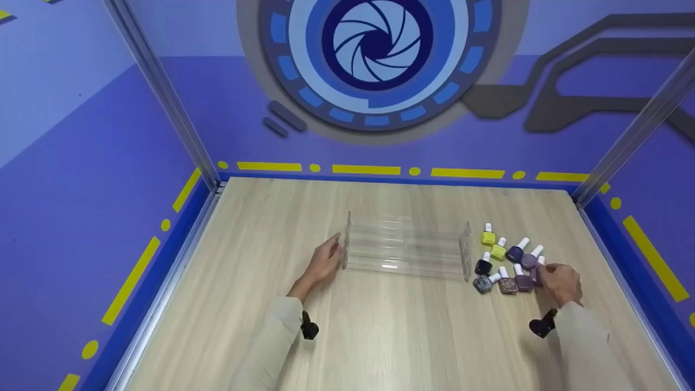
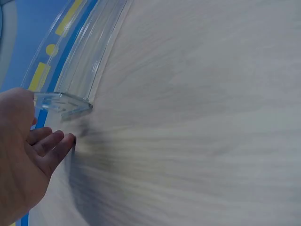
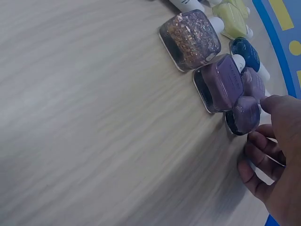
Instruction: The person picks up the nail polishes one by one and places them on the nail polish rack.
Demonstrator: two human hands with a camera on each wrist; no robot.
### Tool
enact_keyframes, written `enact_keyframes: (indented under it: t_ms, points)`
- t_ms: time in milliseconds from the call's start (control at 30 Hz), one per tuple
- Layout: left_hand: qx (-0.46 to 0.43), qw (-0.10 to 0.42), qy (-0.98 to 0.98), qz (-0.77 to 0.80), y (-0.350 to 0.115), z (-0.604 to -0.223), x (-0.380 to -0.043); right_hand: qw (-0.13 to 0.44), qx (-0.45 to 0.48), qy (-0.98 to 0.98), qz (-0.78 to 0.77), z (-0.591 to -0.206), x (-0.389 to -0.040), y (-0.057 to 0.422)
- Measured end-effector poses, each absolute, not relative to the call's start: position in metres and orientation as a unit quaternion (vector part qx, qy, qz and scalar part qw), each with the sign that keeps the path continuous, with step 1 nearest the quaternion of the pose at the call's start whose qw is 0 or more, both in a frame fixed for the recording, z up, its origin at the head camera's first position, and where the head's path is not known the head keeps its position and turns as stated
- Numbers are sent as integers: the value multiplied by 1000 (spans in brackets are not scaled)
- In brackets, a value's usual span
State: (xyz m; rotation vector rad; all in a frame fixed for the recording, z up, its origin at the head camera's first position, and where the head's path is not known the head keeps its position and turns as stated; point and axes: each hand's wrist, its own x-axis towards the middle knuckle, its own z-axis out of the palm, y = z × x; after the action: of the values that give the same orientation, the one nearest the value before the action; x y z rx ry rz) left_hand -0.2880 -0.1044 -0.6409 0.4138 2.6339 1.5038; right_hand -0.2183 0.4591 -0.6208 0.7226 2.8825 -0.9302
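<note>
Clock face: centred on the rack, as the head view shows it.
Rack: one long, colourless, see-through plastic rack with tiers stands on the pale wood-grain table.
Left hand: the bare left hand is at 9 o'clock, just beside the rack's end panel; thumb and fingers are apart and lightly bent. I cannot tell if a fingertip touches the panel.
Right hand: the bare right hand is between 3 and 4 o'clock; thumb and fingers are together on a small purple glass bottle with white cap, pinching it.
Bottle cluster: at 3 o'clock, near the rack. From the pinched bottle, two bright yellow bottles lie towards 10 o'clock, and a brownish glitter bottle towards 9 o'clock.
Sleeves: light beige, each with a small black device at the wrist.
Wall: purple-blue, with a round blue emblem at 12 o'clock.
</note>
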Motion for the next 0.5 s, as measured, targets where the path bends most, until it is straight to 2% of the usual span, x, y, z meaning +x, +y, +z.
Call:
enact_keyframes:
  t_ms: [500]
  points:
    - [114,46,842,526,-86,-647,-289,12,285,902,-323,-618,-224,452]
